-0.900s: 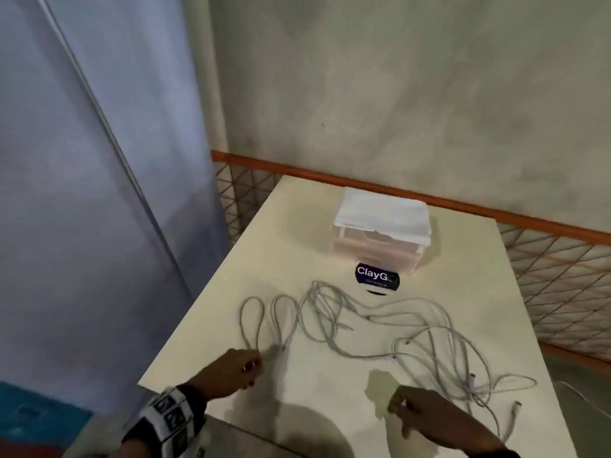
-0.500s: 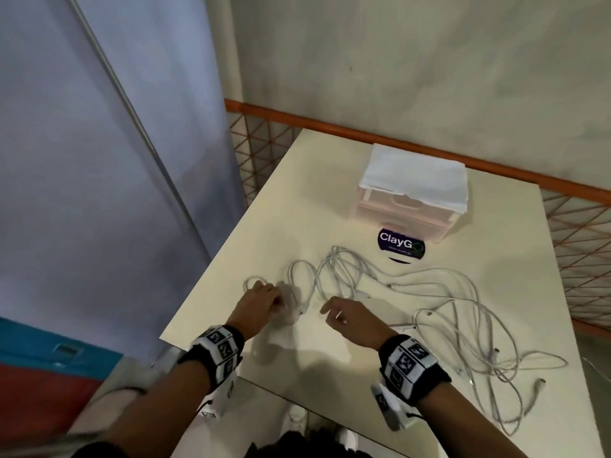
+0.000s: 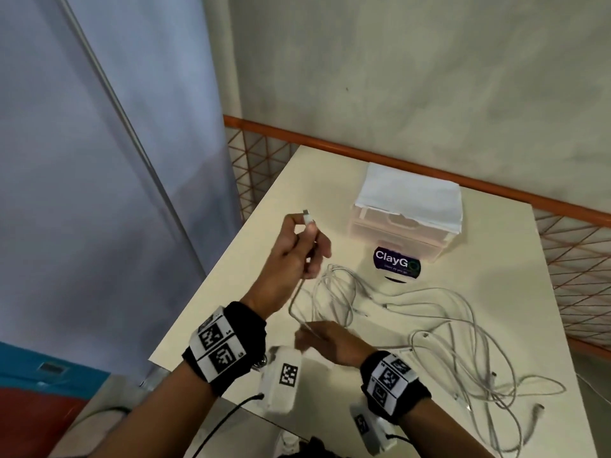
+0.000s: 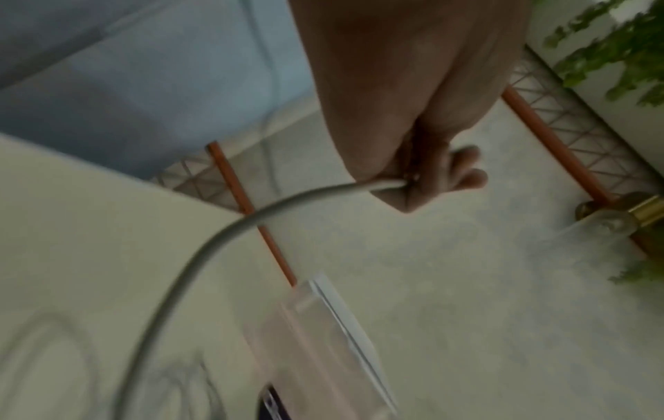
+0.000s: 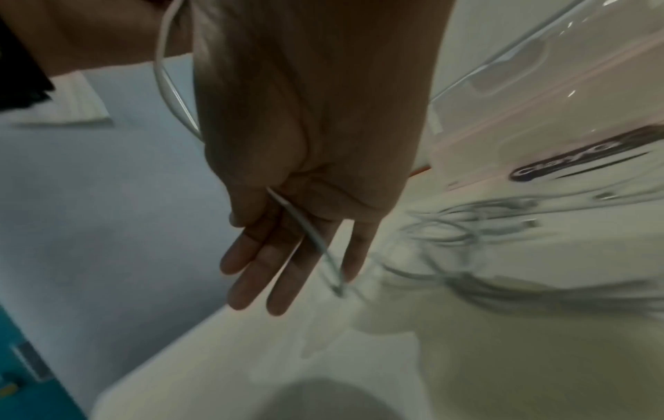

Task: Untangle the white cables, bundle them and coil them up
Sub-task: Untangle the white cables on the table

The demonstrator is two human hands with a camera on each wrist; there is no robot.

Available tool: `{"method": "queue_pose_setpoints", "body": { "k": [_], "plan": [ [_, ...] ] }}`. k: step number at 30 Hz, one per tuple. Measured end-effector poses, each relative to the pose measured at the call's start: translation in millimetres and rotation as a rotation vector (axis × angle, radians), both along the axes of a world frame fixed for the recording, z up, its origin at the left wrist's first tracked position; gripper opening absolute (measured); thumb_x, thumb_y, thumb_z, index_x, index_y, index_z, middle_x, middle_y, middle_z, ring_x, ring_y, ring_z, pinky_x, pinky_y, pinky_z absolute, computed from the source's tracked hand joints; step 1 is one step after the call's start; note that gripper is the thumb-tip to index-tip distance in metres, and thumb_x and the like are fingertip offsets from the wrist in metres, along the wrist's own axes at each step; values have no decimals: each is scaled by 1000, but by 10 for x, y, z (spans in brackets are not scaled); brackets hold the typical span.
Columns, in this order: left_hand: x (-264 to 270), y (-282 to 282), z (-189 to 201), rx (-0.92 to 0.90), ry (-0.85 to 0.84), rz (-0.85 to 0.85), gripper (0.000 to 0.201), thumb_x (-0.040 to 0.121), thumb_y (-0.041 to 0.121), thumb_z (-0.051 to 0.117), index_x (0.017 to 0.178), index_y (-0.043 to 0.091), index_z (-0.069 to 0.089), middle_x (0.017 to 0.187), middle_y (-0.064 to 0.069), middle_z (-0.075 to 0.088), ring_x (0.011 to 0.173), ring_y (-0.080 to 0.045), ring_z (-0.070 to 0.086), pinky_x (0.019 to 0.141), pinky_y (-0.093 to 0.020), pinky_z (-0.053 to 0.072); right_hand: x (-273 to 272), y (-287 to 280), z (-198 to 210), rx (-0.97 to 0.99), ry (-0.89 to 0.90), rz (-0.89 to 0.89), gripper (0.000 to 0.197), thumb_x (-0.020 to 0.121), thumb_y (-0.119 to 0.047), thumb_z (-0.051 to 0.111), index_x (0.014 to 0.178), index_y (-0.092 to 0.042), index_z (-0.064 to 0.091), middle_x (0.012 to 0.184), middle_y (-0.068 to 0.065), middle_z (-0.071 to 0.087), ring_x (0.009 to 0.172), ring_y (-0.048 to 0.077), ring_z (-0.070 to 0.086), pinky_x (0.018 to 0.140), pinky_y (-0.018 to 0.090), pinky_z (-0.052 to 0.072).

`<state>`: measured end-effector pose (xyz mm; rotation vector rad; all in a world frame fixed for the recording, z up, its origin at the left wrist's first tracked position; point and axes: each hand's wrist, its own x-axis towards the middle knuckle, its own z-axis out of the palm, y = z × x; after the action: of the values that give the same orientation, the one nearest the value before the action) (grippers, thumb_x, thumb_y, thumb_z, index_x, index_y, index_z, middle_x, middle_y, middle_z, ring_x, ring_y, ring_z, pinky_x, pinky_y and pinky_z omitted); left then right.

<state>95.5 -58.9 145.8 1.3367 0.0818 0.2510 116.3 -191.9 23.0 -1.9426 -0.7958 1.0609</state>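
Observation:
Several white cables (image 3: 446,325) lie tangled on the cream table (image 3: 496,252). My left hand (image 3: 305,236) is raised above the table's left part and grips one white cable, whose plug (image 3: 308,217) sticks up out of the fist. The left wrist view shows that cable (image 4: 215,238) curving down from my left hand (image 4: 413,182). Below it, my right hand (image 3: 317,335) hovers near the front edge. In the right wrist view my right hand (image 5: 287,255) has straight fingers, and the cable (image 5: 305,227) runs across the palm from beside the thumb down to the tangle (image 5: 485,221).
A clear pink drawer box (image 3: 406,223) with a white cloth on top stands at the back, and a dark ClayGo sticker (image 3: 396,262) lies before it. An orange rail (image 3: 363,153) with mesh borders the table. A grey-blue panel (image 3: 99,193) stands close on the left.
My left hand has lifted off the table with one cable's plug end in its grip. My right hand has shifted under it, and the lifted cable now runs over its palm.

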Motion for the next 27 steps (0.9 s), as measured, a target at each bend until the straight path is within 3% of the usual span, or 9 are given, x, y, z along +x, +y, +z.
{"method": "queue_pose_setpoints", "body": {
  "k": [5,8,10,11,14,16,20,24,27],
  "plan": [
    [-37,445,-310,534,53,64,17,98,32,43,98,15,44,57,12,58,49,-7,38,55,-23,34,276,-707,-177,-2,-86,-221,22,96,-22,48,77,-20,59,78,-4,66,72,-4,59,78,18,41],
    [-127,416,-618,827,220,-156,36,77,59,58,100,30,60,65,29,59,56,1,48,63,-24,38,294,-813,49,115,-149,-308,20,96,-16,50,79,-15,61,68,-6,63,69,1,58,74,17,42],
    [-131,250,-768,935,241,-308,24,77,56,65,94,40,66,64,29,57,59,0,49,64,-23,38,274,-672,331,169,-203,-259,19,94,-20,52,80,-16,64,58,-8,59,60,2,54,65,15,41],
    [-113,176,-796,906,214,-331,7,81,48,66,83,42,66,61,25,57,57,-1,48,62,-23,37,282,-581,472,209,-229,-235,18,93,-21,54,80,-16,65,54,-9,56,56,1,51,61,14,40],
    [-30,55,-628,740,111,-263,22,91,26,60,69,29,63,56,11,51,54,-2,42,58,-17,34,400,-492,781,313,-278,-311,19,92,-22,57,79,-10,64,53,-15,56,53,-1,46,56,10,35],
    [30,98,-448,697,41,-141,26,93,30,55,74,13,60,59,5,43,54,-4,36,55,-18,32,476,-589,811,325,-212,-351,24,91,-25,58,78,-5,60,57,-11,53,54,1,44,55,12,34],
    [107,412,-212,544,-26,271,24,92,36,52,73,23,54,58,12,46,54,-2,35,55,-17,31,480,-984,481,58,-167,-272,32,93,-31,54,67,-13,55,47,-15,47,49,1,41,56,17,35],
    [103,750,-472,980,239,240,23,94,29,54,75,17,60,59,6,51,57,-12,49,60,-28,35,492,-1414,255,-10,-213,-370,29,95,-27,49,69,-17,56,52,-16,54,53,2,50,64,26,44],
    [7,734,-857,1253,602,-9,22,95,29,49,83,16,62,73,0,65,86,-28,64,74,-33,43,559,-1513,457,92,-345,-445,26,98,-26,43,79,-20,59,59,-7,49,56,8,44,60,23,40]
  ]
}}
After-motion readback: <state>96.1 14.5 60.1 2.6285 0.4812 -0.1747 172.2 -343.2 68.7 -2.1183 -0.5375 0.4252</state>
